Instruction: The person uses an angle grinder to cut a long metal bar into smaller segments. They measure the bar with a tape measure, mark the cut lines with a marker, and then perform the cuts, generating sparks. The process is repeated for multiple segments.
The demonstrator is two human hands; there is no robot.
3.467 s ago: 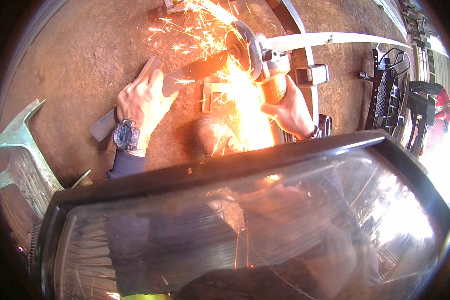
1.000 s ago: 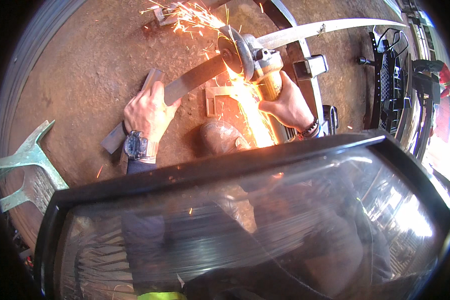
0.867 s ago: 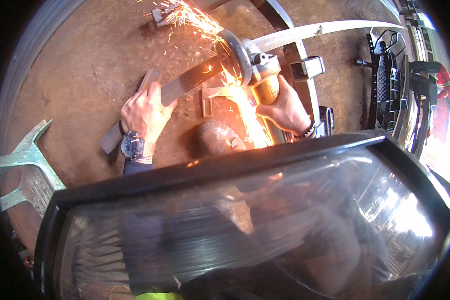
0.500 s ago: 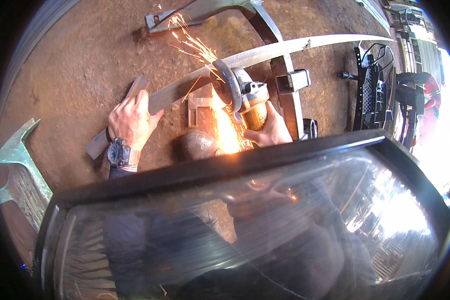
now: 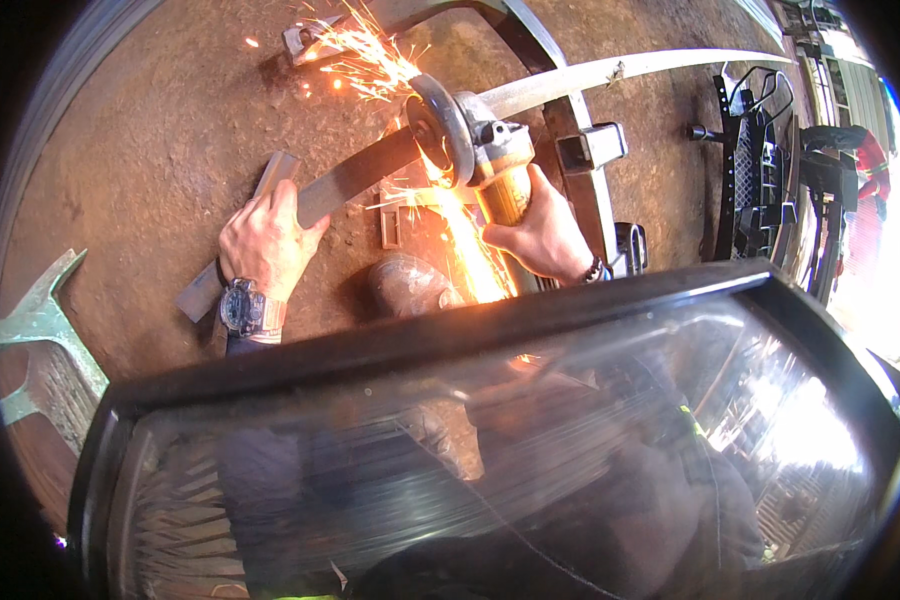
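My right hand [image 5: 550,232] is wrapped round the yellow body of an angle grinder [image 5: 505,195]. Its disc and guard stand against a long flat metal bar [image 5: 360,178], and orange sparks fly up to the far left and down towards me. At the near end of that bar, my left hand [image 5: 262,240], with a watch on the wrist, grips the metal, thumb along its edge. Under the left hand lies a shorter metal piece [image 5: 202,292], sticking out on both sides. The contact between disc and bar is partly hidden by the guard and glare.
A clear visor with a black frame [image 5: 440,330] covers the lower view. Close below the sparks is a worn boot toe [image 5: 405,283]. A bent steel frame [image 5: 595,148] crosses under the bar. A green metal piece [image 5: 50,320] stands left; black metalwork [image 5: 750,170] and another person [image 5: 870,165] are at right.
The grinder has moved slightly up and left along the bar, and more of my right hand and wrist shows. Sparks at the far left have grown denser. My left hand stays on the bar's end.
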